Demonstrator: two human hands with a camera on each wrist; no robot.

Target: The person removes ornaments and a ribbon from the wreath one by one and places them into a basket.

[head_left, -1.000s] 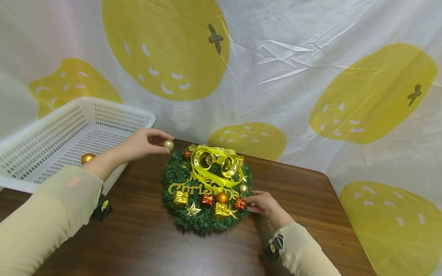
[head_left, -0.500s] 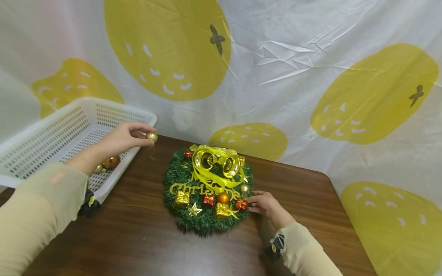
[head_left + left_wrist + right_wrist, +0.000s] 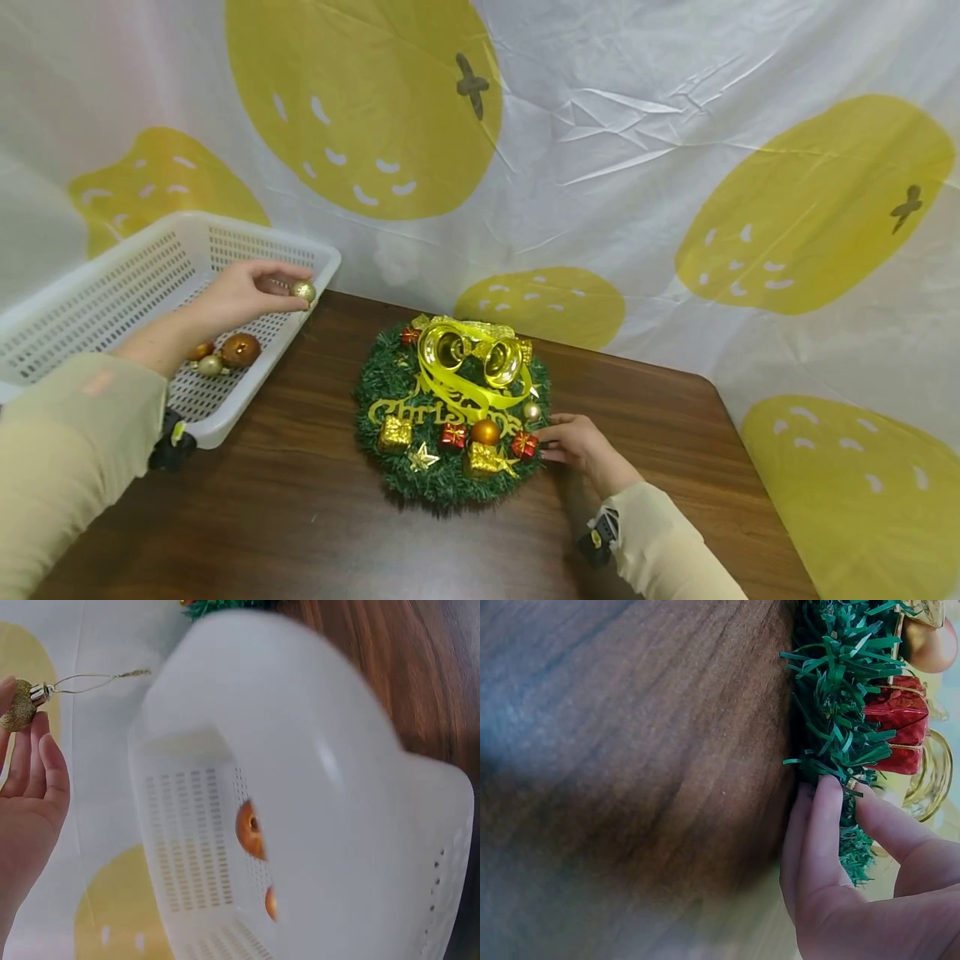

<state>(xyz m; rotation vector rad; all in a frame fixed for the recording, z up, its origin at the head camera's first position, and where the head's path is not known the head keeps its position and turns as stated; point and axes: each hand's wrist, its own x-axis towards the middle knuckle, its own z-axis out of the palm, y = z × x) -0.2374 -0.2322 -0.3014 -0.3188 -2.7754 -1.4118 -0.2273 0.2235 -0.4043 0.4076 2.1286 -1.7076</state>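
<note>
A green wreath (image 3: 442, 483) with gold bells, small gift boxes and a gold "Christmas" sign lies on the brown table (image 3: 315, 533). My left hand (image 3: 247, 292) pinches a small gold glitter ball (image 3: 303, 291) (image 3: 18, 709) over the near corner of the white basket (image 3: 97, 292), its hanging loop trailing out. My right hand (image 3: 573, 442) holds the wreath's right edge (image 3: 832, 750), fingers on the green needles next to a red gift box (image 3: 900, 712).
The white perforated basket (image 3: 315, 787) holds a copper ball (image 3: 240, 350) (image 3: 250, 829) and two smaller balls beside it. A white cloth with yellow fruit prints hangs behind the table. The table's right edge runs near my right sleeve.
My left hand carried the gold ball leftward from the wreath's top to above the basket corner. The right hand stayed on the wreath's edge.
</note>
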